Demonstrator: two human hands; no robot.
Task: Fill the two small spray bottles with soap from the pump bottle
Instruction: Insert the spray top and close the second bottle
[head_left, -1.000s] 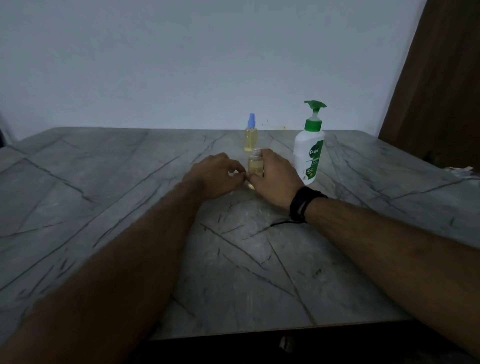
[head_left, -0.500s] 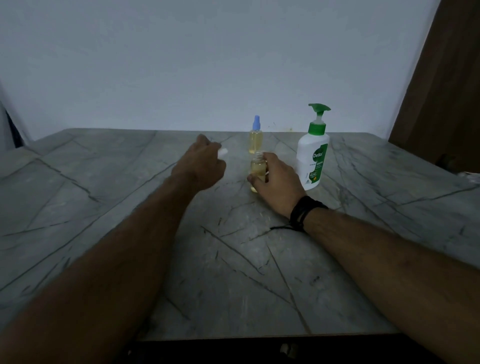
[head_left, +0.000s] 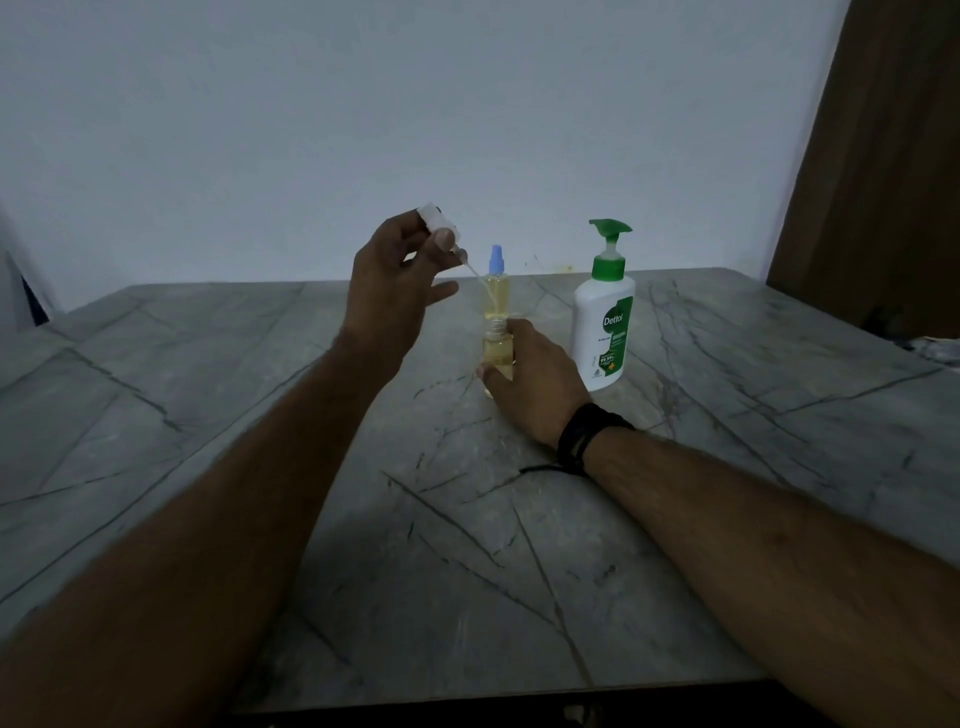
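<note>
— Standing on the marble-patterned table (head_left: 727, 519), near its middle, is the open spray bottle (head_left: 497, 349); can you see how it's held?

— Yes. The right hand (head_left: 535, 379) is wrapped round its lower body, thumb at the front and low on the bottle, fingers curled behind it. It is upright, its threaded neck is bare, and yellowish liquid shows inside.

— And its top?

— The spray cap (head_left: 435, 221), a clear one, is up in the left hand (head_left: 395, 291), pinched between thumb and forefinger; the remaining fingers are loosely spread below. The hand is raised above the table, up and to the left of the bottle's mouth. A thin dip tube (head_left: 480, 283) slants down from the cap toward the neck. Whether its tip is still inside the neck I cannot tell.

— The other bottle?

— The second spray bottle (head_left: 496, 291) stands directly behind the open one, further back on the table. It carries a blue cap and holds yellowish liquid too.

— And the soap?

— The pump bottle (head_left: 605, 332), white with a green pump and a green label, stands upright just to the right of the right hand, not touching it.

— Anything else?

— A black wristband (head_left: 587, 436) on the right wrist, a pale wall (head_left: 467, 130) behind the table, and a brown panel (head_left: 883, 156) at the far right.
</note>
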